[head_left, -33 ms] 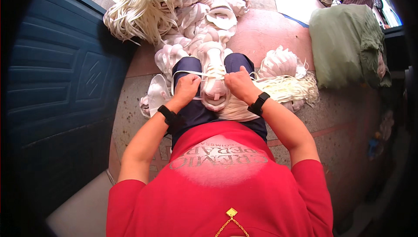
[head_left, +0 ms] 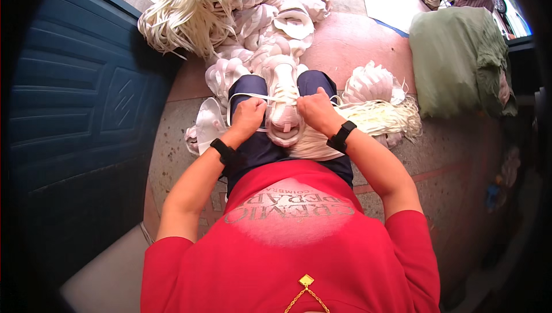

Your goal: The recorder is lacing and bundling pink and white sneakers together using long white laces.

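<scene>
"Paved floor (head_left: 414, 160), grey with pinkish panels, surrounds the left grip (head_left: 247, 116) and the right grip (head_left: 318, 109); a dark blue panelled door (head_left: 69, 100) stands well to their left. Where does the shoe lie?"

"Directly between them: the white and pale pink shoe (head_left: 284, 118) lies lengthwise among the dark blue trouser legs (head_left: 248, 85), its tab-bearing end toward the wearer. Presumably the legs steady it, leaving both hands free."

"And the state of each grip?"

"Both are closed, fingers curled, on a white lace (head_left: 270, 98). One stretch runs nearly straight from the left grip onto the shoe, and another meets the right grip at the shoe's edge. Holding the lace from opposite sides probably keeps the pull even. Fingertip detail is hidden."

"What accounts for the surrounding stock?"

"A cream lace bundle (head_left: 379, 116) lies just beyond the right grip, apparently for easy reach, near a stack of pale pieces (head_left: 368, 83). Beyond the left grip rises a heap of similar shoes (head_left: 253, 34), topped by a larger lace bundle (head_left: 190, 17). Farther right stands a green cloth-covered load (head_left: 454, 60), its contents mostly concealed."
</scene>
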A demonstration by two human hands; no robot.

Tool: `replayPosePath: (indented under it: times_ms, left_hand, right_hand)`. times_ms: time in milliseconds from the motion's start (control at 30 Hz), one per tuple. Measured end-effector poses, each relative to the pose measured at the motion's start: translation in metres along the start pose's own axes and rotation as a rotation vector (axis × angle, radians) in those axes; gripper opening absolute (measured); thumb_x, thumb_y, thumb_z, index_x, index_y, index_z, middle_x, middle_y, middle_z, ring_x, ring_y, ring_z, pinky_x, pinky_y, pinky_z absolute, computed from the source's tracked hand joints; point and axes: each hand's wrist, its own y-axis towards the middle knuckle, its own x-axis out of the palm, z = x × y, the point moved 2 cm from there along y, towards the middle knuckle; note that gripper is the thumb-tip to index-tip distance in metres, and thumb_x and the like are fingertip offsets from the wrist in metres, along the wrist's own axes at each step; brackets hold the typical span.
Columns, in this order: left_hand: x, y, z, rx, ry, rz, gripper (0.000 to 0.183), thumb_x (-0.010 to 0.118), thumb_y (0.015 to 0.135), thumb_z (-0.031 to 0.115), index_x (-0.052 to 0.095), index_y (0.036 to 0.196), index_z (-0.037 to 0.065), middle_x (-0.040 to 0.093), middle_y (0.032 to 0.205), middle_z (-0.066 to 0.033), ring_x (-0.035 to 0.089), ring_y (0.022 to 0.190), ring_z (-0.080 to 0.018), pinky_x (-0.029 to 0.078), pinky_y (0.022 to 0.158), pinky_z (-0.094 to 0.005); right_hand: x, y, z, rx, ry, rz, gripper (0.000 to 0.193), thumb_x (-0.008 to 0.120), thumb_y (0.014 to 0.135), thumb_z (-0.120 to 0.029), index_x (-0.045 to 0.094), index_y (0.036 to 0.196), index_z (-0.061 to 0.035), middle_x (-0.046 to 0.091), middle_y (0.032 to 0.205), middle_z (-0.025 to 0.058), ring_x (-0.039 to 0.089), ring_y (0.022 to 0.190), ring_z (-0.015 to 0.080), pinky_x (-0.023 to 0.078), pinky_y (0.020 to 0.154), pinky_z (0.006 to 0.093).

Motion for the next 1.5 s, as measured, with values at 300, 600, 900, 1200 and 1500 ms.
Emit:
replayPosePath:
  times_ms: [300, 600, 900, 1200, 1500]
  left_hand:
    - [0.002, -0.003, 0.013, 0.093, 0.171, 0.081, 0.02, 0.051, 0.08, 0.019, 0.059, 0.08, 0.001, 0.059, 0.072, -0.0182, 0.058, 0.069, -0.0334, 0.045, 0.061, -0.0389]
    - [0.004, -0.004, 0.018, 0.194, 0.255, 0.078, 0.019, 0.047, 0.081, 0.02, 0.055, 0.078, 0.003, 0.059, 0.073, -0.0175, 0.057, 0.068, -0.0358, 0.044, 0.06, -0.0444]
    - [0.006, 0.002, 0.015, 0.296, 0.331, 0.045, 0.016, 0.048, 0.078, 0.018, 0.053, 0.074, 0.003, 0.057, 0.067, -0.0179, 0.056, 0.064, -0.0358, 0.044, 0.057, -0.0445]
    - [0.013, 0.001, 0.022, 0.347, 0.338, 0.007, 0.016, 0.051, 0.078, 0.018, 0.056, 0.074, 0.004, 0.057, 0.068, -0.0184, 0.056, 0.064, -0.0359, 0.043, 0.057, -0.0435]
    - [0.007, -0.023, 0.037, 0.402, 0.598, 0.196, 0.016, 0.059, 0.073, 0.023, 0.057, 0.072, 0.007, 0.058, 0.07, -0.0075, 0.05, 0.075, -0.0243, 0.037, 0.06, -0.0366]
  right_hand:
    - [0.004, -0.001, 0.012, 0.271, 0.1, -0.17, 0.015, 0.052, 0.068, -0.014, 0.062, 0.067, -0.0028, 0.061, 0.068, 0.018, 0.061, 0.067, 0.0323, 0.048, 0.059, 0.041]
    - [0.008, -0.003, -0.006, 0.104, -0.071, 0.005, 0.006, 0.053, 0.067, -0.009, 0.058, 0.066, -0.0081, 0.06, 0.062, 0.0107, 0.06, 0.059, 0.0263, 0.04, 0.065, 0.0444]
    - [0.007, -0.008, -0.005, 0.189, -0.102, 0.094, 0.01, 0.052, 0.075, -0.016, 0.054, 0.066, -0.0098, 0.058, 0.061, 0.0075, 0.057, 0.06, 0.0246, 0.036, 0.063, 0.0385]
    - [-0.002, -0.012, -0.005, 0.257, -0.106, 0.23, 0.021, 0.06, 0.072, -0.028, 0.06, 0.061, -0.0102, 0.053, 0.07, 0.0048, 0.05, 0.075, 0.0221, 0.035, 0.068, 0.0377]
    - [0.0, -0.024, -0.016, 0.297, -0.106, 0.228, 0.028, 0.06, 0.071, -0.034, 0.062, 0.064, -0.0078, 0.053, 0.07, 0.0067, 0.049, 0.075, 0.0224, 0.034, 0.068, 0.0374]
